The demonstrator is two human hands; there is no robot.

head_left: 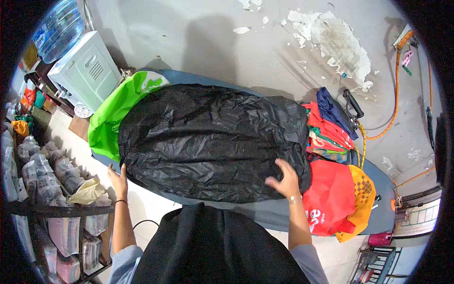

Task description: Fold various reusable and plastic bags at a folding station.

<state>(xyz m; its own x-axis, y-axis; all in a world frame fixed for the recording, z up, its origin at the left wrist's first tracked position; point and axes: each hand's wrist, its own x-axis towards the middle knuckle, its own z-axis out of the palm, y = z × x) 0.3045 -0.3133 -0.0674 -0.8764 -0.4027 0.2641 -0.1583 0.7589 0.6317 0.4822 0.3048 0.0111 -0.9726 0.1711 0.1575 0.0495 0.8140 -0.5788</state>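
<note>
A crinkled black fabric piece lies spread across a blue-grey ironing board. At its lower left corner is my left hand, thumb and fingers apart, holding nothing. My right hand is over or on the fabric's lower right part, its fingers spread and slightly blurred; whether it touches the cloth I cannot tell. A bright green bag or cloth sticks out from under or beside the fabric's left end. To the right lie folded coloured fabrics, a dark blue folded cloth, a red printed bag and an orange patterned one.
A white water dispenser with a blue water bottle stands at upper left. Plastic-wrapped goods fill a dark metal rack on the left. Behind the board rises a peeling wall. An orange cord and a black handle are at right.
</note>
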